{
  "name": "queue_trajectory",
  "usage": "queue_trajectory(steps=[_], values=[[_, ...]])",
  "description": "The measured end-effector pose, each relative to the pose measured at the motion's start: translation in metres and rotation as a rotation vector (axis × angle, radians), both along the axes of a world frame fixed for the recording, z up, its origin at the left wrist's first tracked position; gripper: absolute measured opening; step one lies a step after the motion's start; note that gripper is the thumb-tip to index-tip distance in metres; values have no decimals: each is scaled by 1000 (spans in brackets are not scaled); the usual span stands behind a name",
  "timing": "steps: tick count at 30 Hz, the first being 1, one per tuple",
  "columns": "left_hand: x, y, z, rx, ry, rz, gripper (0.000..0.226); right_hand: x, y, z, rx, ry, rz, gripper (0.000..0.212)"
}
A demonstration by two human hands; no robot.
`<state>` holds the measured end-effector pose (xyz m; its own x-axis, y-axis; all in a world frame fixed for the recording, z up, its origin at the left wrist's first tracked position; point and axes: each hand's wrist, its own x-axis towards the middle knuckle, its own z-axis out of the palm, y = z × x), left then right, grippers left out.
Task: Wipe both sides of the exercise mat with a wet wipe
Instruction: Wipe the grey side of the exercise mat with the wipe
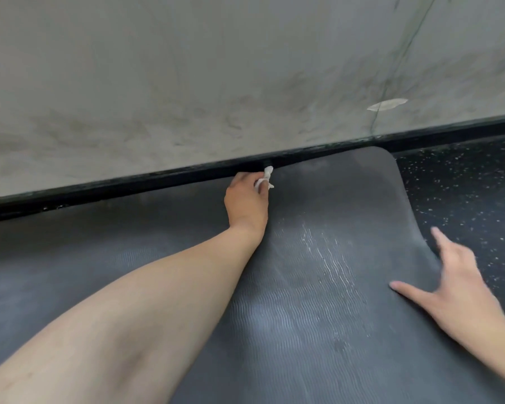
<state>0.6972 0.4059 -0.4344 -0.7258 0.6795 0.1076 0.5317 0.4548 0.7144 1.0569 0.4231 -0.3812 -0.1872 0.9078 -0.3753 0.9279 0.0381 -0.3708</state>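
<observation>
The left hand [247,196] is stretched right out to the far edge of the exercise mat [318,301], fingers curled round a bunched-up wet wipe [265,177], white tufts poking out between them. It's working the strip where the mat meets the black skirting [99,191] at the foot of the wall. Over on the right, the right hand [455,287] lies spread, fingers straight, pressing the mat's right-hand edge down near its rounded corner, keeping it from creeping.

So this looks like the upper face in mid-wipe: damp streaks glisten across the ribbed grey surface between the two arms. Whether the underside is done, there's no telling from here. The next stroke, I'd say, wants the wipe drawn back along or across the mat with steady pressure while that right hand pins the edge; the flip comes once this face is covered.

The mat lies flat on a dark speckled floor [464,185], visible off to the right. The wall [187,68] behind is pale, smudged and scuffed, with a thin crack-like line running down at the far right.
</observation>
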Motion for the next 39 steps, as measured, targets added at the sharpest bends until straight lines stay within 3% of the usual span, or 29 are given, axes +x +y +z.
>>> queue_trajectory(steps=[3,5,8,11,15,19,20,21,24,25,26,29,30,31,34,35,39], values=[[0,-2,0,-6,27,-31,18,-29,-1,-31,257,-209,388,86],[-1,-2,2,-22,34,-65,14,-54,1,-37,241,-221,494,93],[-8,0,4,-98,148,-196,15,-98,4,-32,105,-243,534,103],[-25,1,14,-200,293,-428,24,-115,4,-28,93,-243,517,112],[-21,-2,20,-263,370,-359,35,-110,4,-29,80,-218,509,117],[36,-41,11,-227,381,-896,21,-110,3,-26,34,-201,525,131],[30,-40,13,-232,406,-941,21,-109,3,-24,25,-194,545,137],[18,-33,17,-240,441,-882,20,-108,1,-23,21,-180,572,142],[-16,-24,25,-274,432,-407,27,-112,-9,-22,32,-165,681,149],[-12,-31,23,-235,418,-386,29,-114,-12,-23,38,-172,697,150],[-1,-40,20,-195,402,-475,27,-117,-15,-24,42,-179,702,152],[31,-78,19,-263,353,-1019,22,-122,-19,-25,29,-187,670,153],[25,-81,22,-285,366,-1050,24,-123,-20,-23,14,-190,658,152],[14,-77,24,-284,378,-955,25,-126,-22,-19,5,-193,652,151],[2,-80,21,-209,272,-443,17,-133,-38,-10,-23,-183,693,143],[15,-89,18,-192,250,-426,15,-134,-47,-9,-36,-187,722,147],[50,-124,16,-265,248,-860,16,-127,-77,-17,-48,-228,756,168]])
